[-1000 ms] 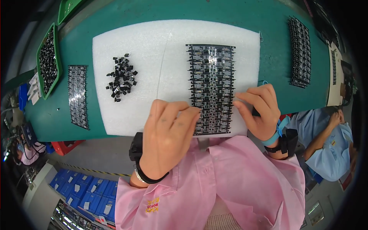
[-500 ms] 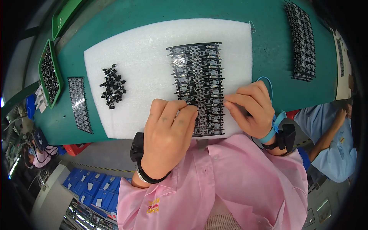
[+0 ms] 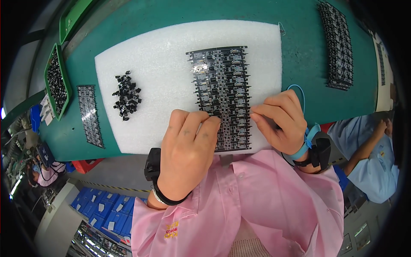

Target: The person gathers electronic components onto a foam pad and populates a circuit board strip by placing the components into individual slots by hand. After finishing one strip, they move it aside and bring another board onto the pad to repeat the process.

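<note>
Head view is showing a person in a pink shirt leaning over a green worktop (image 3: 299, 64) on which a white foam sheet (image 3: 162, 55) is lying. A black panel of small circuit boards (image 3: 222, 85) is resting on the right half of that sheet, running from its far edge toward the person. The left hand (image 3: 188, 150) is lying palm down with its fingertips (image 3: 209, 122) curled together and pressing on the panel's near left edge; whether they are pinching anything small cannot be told. The right hand (image 3: 280, 122) is resting at the panel's near right edge, its fingers bent inward and touching the boards. A loose heap of small black parts (image 3: 126, 95) is sitting on the left half of the foam, well apart from both hands. Another dark strip panel (image 3: 90, 115) is lying on the worktop just left of the foam, and a green tray (image 3: 55, 81) of black parts is standing beyond it.
</note>
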A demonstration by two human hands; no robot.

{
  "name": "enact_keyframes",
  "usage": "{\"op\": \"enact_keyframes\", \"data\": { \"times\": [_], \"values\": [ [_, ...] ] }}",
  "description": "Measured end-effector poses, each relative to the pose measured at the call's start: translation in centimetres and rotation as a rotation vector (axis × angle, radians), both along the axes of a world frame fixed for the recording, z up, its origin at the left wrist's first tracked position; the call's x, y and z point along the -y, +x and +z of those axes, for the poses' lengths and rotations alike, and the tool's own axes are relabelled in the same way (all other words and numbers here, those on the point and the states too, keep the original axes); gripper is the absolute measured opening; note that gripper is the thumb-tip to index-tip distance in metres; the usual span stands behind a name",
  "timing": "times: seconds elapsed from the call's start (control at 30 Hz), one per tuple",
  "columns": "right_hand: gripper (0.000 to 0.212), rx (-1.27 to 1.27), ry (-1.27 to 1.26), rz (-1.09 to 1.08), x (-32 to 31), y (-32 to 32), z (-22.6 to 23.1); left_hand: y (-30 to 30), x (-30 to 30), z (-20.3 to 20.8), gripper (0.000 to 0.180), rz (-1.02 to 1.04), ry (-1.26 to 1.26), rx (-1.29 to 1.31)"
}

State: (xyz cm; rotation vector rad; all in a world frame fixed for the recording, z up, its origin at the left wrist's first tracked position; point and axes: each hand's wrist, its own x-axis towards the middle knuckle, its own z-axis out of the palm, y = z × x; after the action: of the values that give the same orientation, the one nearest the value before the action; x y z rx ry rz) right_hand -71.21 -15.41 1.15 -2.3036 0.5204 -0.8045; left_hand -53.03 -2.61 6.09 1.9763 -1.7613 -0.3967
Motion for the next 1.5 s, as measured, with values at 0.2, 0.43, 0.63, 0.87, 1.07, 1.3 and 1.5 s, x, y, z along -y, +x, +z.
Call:
{"op": "enact_keyframes", "data": {
  "times": [0.2, 0.43, 0.63, 0.87, 1.07, 1.3, 1.5],
  "values": [
    [0.024, 0.001, 0.007, -0.003, 0.0, 0.0, 0.0, 0.1, 0.1, 0.1, 0.029, -0.022, 0.01, -0.004],
    [0.026, -0.005, -0.008, -0.011, -0.1, 0.0, 0.3, -0.2, 0.4, 0.1, 0.024, 0.044, 0.011, -0.008],
    [0.029, -0.034, -0.035, 0.031, -0.9, 0.7, 1.4, -0.1, 0.0, 0.3, 0.028, 0.09, -0.031, -0.043],
    [0.029, -0.068, -0.035, 0.086, -1.1, 1.6, 1.1, 1.2, -1.5, 0.2, 0.03, 0.149, -0.033, -0.064],
    [0.03, -0.088, -0.074, 0.119, -0.9, 2.2, 1.5, 1.8, -2.0, -0.1, 0.03, 0.173, -0.048, -0.075],
    [0.03, -0.157, -0.154, 0.151, -0.6, 2.6, 2.4, 3.8, -2.8, -0.3, 0.027, 0.248, -0.065, -0.049],
    [0.031, -0.188, -0.155, 0.153, 0.5, 2.5, 5.1, 5.8, -4.2, 0.0, 0.026, 0.504, -0.015, 0.108]
  ]
}}
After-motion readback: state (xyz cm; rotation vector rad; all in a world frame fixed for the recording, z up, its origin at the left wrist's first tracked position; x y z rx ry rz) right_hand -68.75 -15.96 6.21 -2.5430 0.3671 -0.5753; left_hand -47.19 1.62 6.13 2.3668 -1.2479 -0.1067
